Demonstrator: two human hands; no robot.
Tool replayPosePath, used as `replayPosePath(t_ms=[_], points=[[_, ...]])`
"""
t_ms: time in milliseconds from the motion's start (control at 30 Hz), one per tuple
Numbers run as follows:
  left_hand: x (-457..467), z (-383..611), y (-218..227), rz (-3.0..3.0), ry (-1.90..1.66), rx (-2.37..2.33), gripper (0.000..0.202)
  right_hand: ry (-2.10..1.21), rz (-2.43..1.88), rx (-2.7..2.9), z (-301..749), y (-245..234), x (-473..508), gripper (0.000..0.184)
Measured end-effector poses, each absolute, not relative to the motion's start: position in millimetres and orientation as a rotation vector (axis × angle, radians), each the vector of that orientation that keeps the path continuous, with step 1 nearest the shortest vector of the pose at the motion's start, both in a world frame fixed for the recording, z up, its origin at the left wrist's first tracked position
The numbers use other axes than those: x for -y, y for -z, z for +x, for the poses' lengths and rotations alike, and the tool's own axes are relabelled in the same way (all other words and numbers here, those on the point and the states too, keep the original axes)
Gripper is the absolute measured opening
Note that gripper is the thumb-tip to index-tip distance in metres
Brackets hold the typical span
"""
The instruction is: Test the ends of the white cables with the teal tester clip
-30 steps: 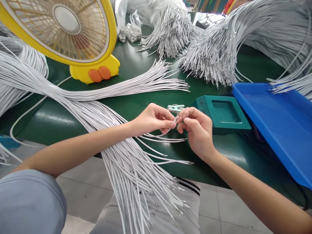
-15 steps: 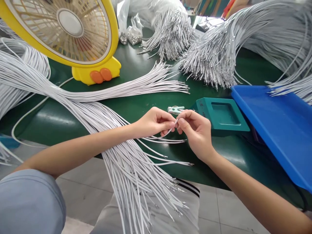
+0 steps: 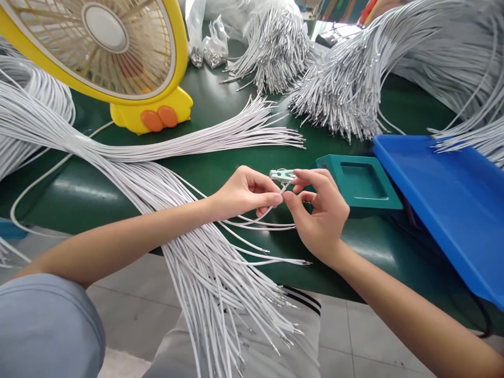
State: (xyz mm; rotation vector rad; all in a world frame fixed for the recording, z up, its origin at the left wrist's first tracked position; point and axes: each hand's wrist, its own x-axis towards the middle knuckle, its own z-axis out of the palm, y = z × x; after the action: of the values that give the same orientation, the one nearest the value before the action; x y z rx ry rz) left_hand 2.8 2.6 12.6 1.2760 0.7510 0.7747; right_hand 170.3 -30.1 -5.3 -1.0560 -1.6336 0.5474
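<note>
My left hand (image 3: 252, 194) is closed, pinching a white cable (image 3: 266, 212) near its end between thumb and index finger. At the cable's tip, my right hand (image 3: 317, 210) has its thumb against it and its fingers curled round, the index finger raised a little; the exact grip is partly hidden. Just behind the fingertips lies a pale green clip (image 3: 279, 175). Under my left forearm a large bundle of white cables (image 3: 208, 257) hangs over the table edge onto my lap. Another bundle of white cables (image 3: 189, 145) lies across the table behind my hands.
To the right stand a green box with a recessed top (image 3: 364, 181) and a blue tray (image 3: 444, 194). A yellow fan (image 3: 151, 113) is at the left. Cable bundles with metal tips (image 3: 342, 100) and small clear bags (image 3: 216, 47) lie at the back of the green table (image 3: 236, 173).
My right index finger has lifted away from the thumb, and the right hand has opened somewhat and shifted slightly right. My left hand keeps its pinch on the cable. The view has shifted slightly.
</note>
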Motion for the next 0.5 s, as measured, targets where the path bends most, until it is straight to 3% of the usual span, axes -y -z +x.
replayPosePath(t_ms=[500], points=[[-2.0,1.7,-9.9,1.285,-0.739,-0.771,0.03,-0.335,-1.086,1.694,169.6,5.4,30.1,0.014]])
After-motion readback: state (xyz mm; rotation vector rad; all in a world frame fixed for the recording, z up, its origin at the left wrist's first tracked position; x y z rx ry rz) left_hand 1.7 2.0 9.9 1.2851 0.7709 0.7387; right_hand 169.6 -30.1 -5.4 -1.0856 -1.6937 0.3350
